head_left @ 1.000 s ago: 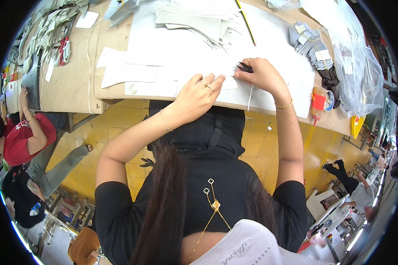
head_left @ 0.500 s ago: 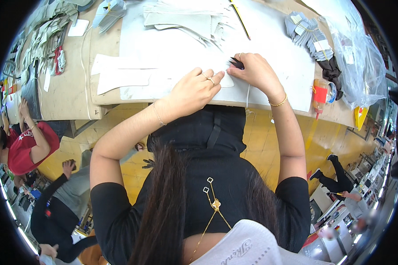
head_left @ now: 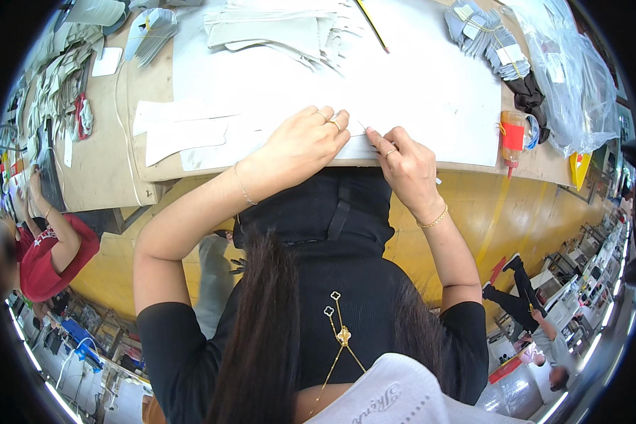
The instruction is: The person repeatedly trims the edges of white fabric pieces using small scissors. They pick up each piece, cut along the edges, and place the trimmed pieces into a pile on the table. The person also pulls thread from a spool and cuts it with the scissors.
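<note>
My left hand [head_left: 304,138] rests at the near edge of the table, fingers bent and pressed down on a flat white cut piece [head_left: 360,140], most of which it hides. Just to its right, my right hand [head_left: 408,168] is closed, thumb and forefinger pinched together by the piece's end. A thin light sliver shows at those fingertips, too small to name. No black pointed tool shows in the right hand now. Left of my hands, more flat white cut pieces [head_left: 184,138] lie overlapping on the white sheet [head_left: 431,92].
A stack of pale pieces [head_left: 272,32] lies at the far side, with a pencil [head_left: 372,26] beside it. Grey bundles [head_left: 498,46], a clear plastic bag [head_left: 565,78] and a red-labelled bottle [head_left: 512,138] stand right. Grey strips [head_left: 63,78] pile up left; a red-shirted person [head_left: 56,254] sits beyond.
My right hand has drawn back toward me and turned, its fingers closing. The black pointed tool that showed in it is out of sight. My left hand has shifted slightly left.
</note>
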Motion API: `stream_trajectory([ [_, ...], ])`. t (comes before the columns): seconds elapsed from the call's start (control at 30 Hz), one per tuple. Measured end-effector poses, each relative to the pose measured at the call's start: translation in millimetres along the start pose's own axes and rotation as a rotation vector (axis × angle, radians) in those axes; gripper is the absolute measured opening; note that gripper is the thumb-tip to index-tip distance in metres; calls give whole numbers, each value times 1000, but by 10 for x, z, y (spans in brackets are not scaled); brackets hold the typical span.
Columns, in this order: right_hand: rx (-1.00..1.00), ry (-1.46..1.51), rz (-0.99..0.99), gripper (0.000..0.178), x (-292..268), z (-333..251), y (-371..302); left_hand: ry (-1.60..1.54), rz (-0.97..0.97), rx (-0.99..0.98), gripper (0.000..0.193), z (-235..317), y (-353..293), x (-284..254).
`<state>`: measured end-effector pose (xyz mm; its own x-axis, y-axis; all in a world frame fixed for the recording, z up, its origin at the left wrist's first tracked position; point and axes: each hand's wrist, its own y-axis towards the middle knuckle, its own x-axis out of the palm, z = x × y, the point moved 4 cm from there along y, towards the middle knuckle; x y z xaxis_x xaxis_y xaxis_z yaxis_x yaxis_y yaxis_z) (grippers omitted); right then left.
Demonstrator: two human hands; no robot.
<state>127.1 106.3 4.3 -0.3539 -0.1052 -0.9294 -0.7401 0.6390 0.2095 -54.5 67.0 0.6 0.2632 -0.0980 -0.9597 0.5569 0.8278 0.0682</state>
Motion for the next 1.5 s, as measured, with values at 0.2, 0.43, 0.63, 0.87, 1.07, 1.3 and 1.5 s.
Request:
stream_trajectory([
  [0.2, -3, -7, 5, 42, 20, -10, -46, 4, 5, 1, 20, 2, 3, -19],
  [0.43, -19, -74, -52, 38, 36, -48, -10, -17, 14, -12, 30, -12, 51, -5],
  [0.63, -44, -134, -97, 38, -2, -58, 29, -22, 4, -219, 44, -253, -17, -26],
  [0.87, -207, -172, -32, 37, 97, 130, 440, 16, 169, 33, 42, -311, -75, -5],
  [1.07, 1, 1, -13, 28, 120, 158, 531, -92, 230, -152, 41, -83, -76, 86],
  [1.3, 571, 495, -159, 23, 122, 190, 346, -68, 186, -7, 37, -152, -54, 72],
  [1.5, 681, 547, -260, 23, 79, 202, 210, -44, 189, -105, 38, 80, -74, 94],
])
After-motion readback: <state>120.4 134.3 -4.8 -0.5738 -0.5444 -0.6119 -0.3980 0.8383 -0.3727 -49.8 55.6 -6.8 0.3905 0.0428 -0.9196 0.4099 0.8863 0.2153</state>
